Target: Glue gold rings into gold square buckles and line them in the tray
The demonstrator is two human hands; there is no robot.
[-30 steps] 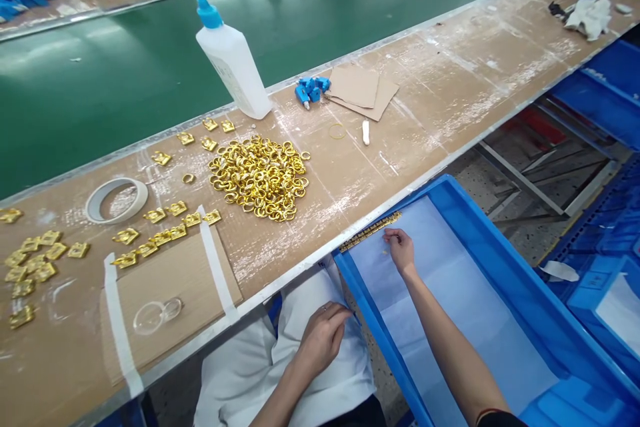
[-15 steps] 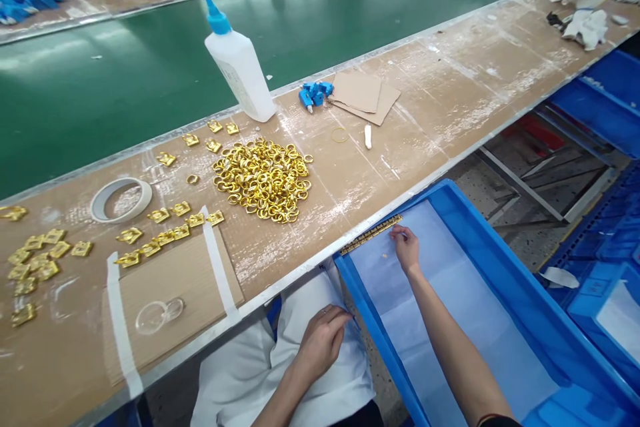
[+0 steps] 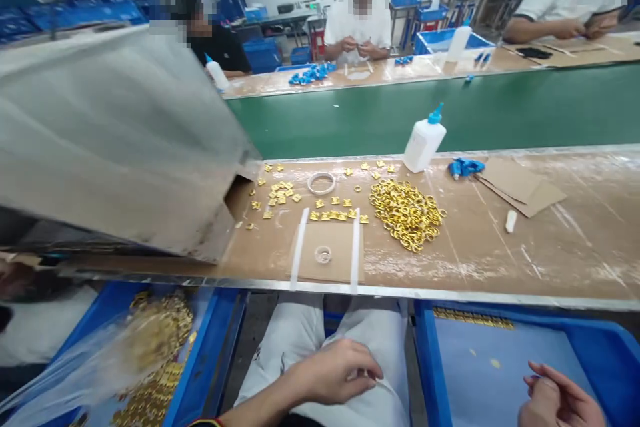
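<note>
My left hand [image 3: 345, 373] is over my lap, its fingers loosely curled with a gap beside the thumb and nothing visible in it. At the lower right, my right hand [image 3: 560, 397] is over a blue tray [image 3: 427, 360] lined with pale sheet, its fingers partly stretched out and apart, with no held thing visible. A row of small gold pieces [image 3: 473, 318] lies along the tray's far edge. On the table, a cardboard pad [image 3: 330, 237] taped down with white strips carries a small clear ring-shaped item [image 3: 323, 254]. Gold square pieces [image 3: 335, 215] line its far edge.
A heap of gold rings [image 3: 407, 213] lies right of the pad, near a white bottle [image 3: 425, 143] and blue parts [image 3: 466, 168]. A tape roll [image 3: 321, 183] lies behind the pad. Left are a large grey housing [image 3: 125, 133] and a blue bin [image 3: 205, 347]. People sit beyond the green belt [image 3: 350, 117].
The view has swung left and up, bringing the grey housing and people into sight. My right hand has drawn back from the gold row toward the tray's near side. My left hand stays over my lap.
</note>
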